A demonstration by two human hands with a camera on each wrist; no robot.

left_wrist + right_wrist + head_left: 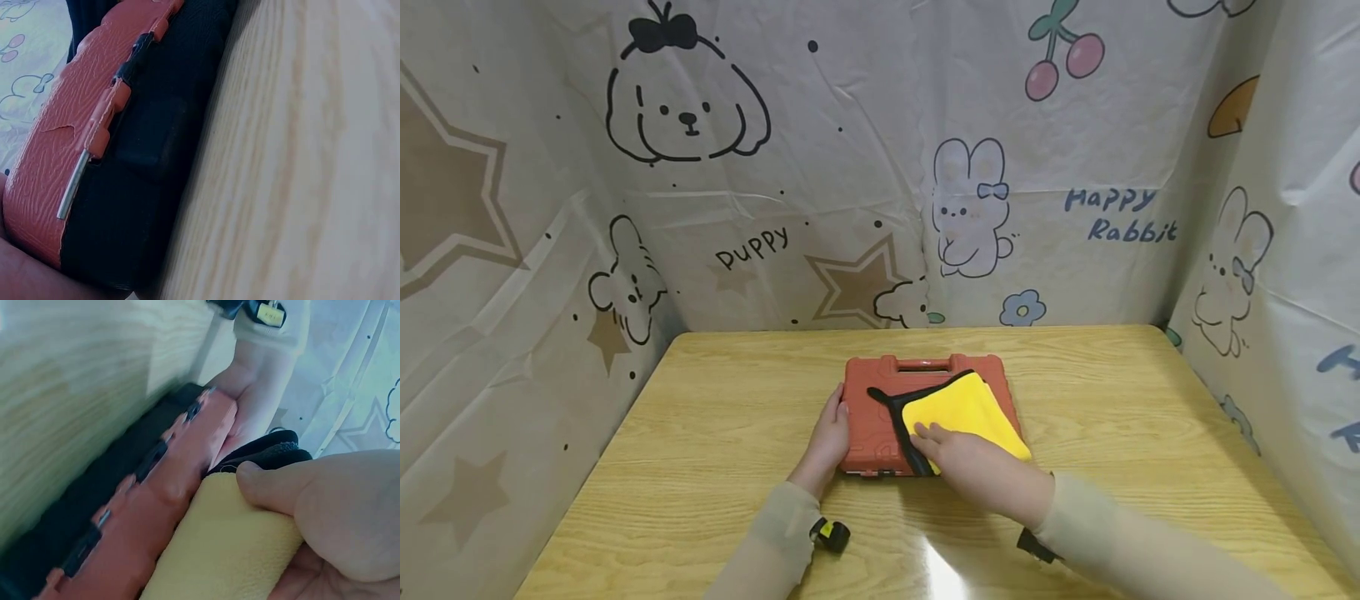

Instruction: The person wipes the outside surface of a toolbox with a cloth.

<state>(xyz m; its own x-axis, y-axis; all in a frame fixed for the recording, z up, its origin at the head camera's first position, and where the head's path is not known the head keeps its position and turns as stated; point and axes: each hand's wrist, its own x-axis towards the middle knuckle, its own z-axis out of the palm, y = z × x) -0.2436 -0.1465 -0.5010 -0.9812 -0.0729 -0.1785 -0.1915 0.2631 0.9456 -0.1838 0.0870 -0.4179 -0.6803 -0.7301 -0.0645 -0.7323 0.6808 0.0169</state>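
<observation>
A red plastic carrying case [868, 433] with a black lower half lies flat on the table, its handle [925, 364] toward the back. My left hand [829, 433] grips the case's left side; in the left wrist view only a little of that hand shows at the lower left corner. Over the lid lies a folded yellow cloth [962, 412] with black edging. My right hand [988, 471] holds the cloth near its front edge. In the right wrist view the thumb [269, 484] presses on the yellow fabric, while part of the palm shows below.
The wooden table [722, 400] extends around the case. A pale cloth printed with cartoon animals [970, 208] hangs behind and along both sides. Hinges with a metal pin [74, 184] run along the case's near edge. A small dark device [831, 535] is strapped on the left wrist.
</observation>
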